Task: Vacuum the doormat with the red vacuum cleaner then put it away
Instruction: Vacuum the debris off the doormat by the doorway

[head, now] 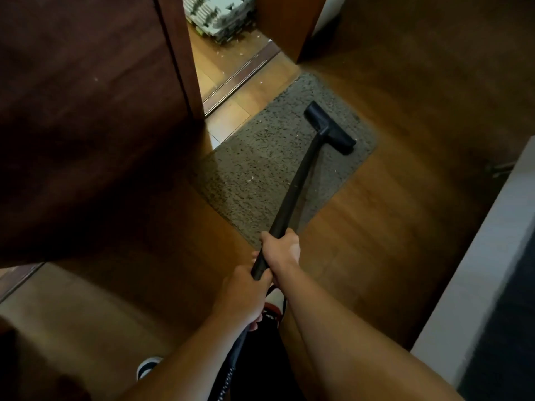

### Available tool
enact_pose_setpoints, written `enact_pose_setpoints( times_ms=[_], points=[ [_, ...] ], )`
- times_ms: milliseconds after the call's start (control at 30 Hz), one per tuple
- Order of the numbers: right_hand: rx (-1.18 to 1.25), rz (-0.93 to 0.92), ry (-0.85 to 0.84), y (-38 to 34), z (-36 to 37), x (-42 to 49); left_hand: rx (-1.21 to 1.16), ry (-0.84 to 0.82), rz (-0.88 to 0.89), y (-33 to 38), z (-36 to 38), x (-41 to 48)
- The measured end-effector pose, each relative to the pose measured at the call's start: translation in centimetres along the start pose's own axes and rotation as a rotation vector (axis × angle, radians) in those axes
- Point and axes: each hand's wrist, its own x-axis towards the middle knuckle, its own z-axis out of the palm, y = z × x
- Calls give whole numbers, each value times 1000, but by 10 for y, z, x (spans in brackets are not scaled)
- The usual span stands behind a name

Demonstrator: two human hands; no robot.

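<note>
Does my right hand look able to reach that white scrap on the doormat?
Probably not as is: the right hand grips the vacuum tube well short of the scrap. Nothing lies between them, so the nozzle could likely sweep it.

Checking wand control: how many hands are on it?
2. The right hand grips the black wand nearer the floor head; the left hand grips it just behind, at its near end.

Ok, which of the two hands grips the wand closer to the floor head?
The right hand, gripping the black wand further along toward the floor head; the left hand holds the wand's near end, behind it.
</note>
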Motion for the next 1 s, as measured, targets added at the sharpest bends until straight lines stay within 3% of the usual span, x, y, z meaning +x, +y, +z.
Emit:
enact_pose_setpoints(
  times_ms=[300,567,1000],
  points=[
    [-9,-3,38,-37,-31,58,117,8,67,60,24,39],
    [-38,-18,36,-43,-40,59,119,12,96,63,31,43],
    [-67,4,-18,45,56,-61,-42,44,36,-84,-38,-30]
  ],
)
